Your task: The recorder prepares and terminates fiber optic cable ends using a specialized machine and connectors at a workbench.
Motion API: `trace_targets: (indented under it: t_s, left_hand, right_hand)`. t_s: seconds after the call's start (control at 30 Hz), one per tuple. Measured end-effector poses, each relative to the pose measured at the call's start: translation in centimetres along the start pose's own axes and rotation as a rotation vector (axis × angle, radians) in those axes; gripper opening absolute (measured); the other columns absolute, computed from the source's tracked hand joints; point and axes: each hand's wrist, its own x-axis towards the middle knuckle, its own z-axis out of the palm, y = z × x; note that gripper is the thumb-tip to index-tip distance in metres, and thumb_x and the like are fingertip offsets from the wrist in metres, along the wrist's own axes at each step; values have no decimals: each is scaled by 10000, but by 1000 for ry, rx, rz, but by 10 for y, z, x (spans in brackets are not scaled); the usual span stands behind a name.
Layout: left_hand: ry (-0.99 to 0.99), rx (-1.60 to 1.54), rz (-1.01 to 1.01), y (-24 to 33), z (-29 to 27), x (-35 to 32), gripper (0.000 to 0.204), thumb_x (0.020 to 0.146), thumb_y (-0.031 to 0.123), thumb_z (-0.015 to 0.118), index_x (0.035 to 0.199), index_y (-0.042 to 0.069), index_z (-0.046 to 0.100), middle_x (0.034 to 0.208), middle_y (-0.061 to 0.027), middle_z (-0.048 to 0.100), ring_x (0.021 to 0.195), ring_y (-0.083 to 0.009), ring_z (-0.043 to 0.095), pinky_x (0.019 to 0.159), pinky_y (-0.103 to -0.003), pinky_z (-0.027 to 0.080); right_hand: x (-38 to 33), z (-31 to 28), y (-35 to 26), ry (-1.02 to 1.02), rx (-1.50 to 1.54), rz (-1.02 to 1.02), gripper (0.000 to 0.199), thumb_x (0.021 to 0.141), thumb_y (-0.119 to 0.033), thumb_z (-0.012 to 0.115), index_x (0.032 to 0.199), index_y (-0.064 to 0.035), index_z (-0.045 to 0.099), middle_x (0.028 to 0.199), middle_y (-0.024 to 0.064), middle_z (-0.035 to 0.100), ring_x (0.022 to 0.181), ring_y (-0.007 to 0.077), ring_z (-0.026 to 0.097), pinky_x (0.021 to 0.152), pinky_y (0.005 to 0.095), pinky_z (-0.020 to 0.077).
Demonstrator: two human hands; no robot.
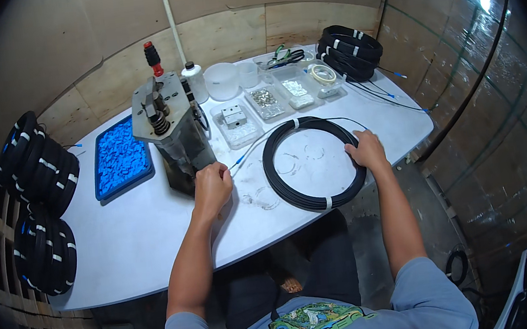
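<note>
the coil of black cable (272, 174), bound with white bands, lies flat on the white surface (239, 234), between the two hands and nearer the right. the right hand (367, 150) holds the coil at its right side, the thumb toward the inner edge and the fingers toward the outer. the left hand (212, 181), well apart from the coil's left side, is narrow, its fingertips drawn together beside the blue-sleeved cable end (238, 161); whether they grip it cannot be told. this end runs out from the top of the coil. the metal press (173, 132) stands upright just beyond the left hand; to its left lies the blue tray (126, 193) of small blue pieces (122, 152). more black coils (349, 52) sit at the far right.
</note>
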Motion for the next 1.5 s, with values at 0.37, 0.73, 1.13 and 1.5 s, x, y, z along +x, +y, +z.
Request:
trace_targets:
  t_s: [0.37, 0.73, 1.13, 1.5]
  left_hand:
    - [55, -47, 71, -20, -21, -17, 176, 873, 116, 673, 942, -35, 731, 815, -185, 730, 711, -258, 724, 695, -345, 562]
    - [93, -114, 45, -37, -63, -38, 147, 879, 87, 672, 952, -29, 726, 850, -183, 724, 745, -289, 721, 704, -363, 570]
    - [137, -141, -31, -73, -72, -21, 141, 889, 78, 673, 961, -24, 738, 806, -168, 738, 712, -238, 728, 695, -334, 564]
    - [138, -226, -109, -80, -68, -21, 174, 865, 127, 736, 966, -13, 757, 803, -153, 748, 685, -183, 708, 645, -305, 533]
  right_hand:
    - [-62, 43, -234, 23, 563, -756, 243, 866, -188, 700, 1097, -127, 749, 1076, 132, 696, 1061, 324, 616, 970, 437, 468]
    - [-63, 62, -281, -164, 339, -864, 191, 825, -193, 683, 1005, -185, 748, 931, 48, 692, 978, 259, 645, 842, 439, 445]
    - [-24, 49, -298, -238, 159, -1008, 177, 917, -207, 644, 1077, -137, 672, 880, 96, 711, 859, 315, 693, 771, 475, 511]
    - [-13, 70, -278, -198, 481, -1194, 168, 892, -104, 659, 1057, -130, 676, 860, 104, 642, 782, 350, 644, 685, 438, 530]
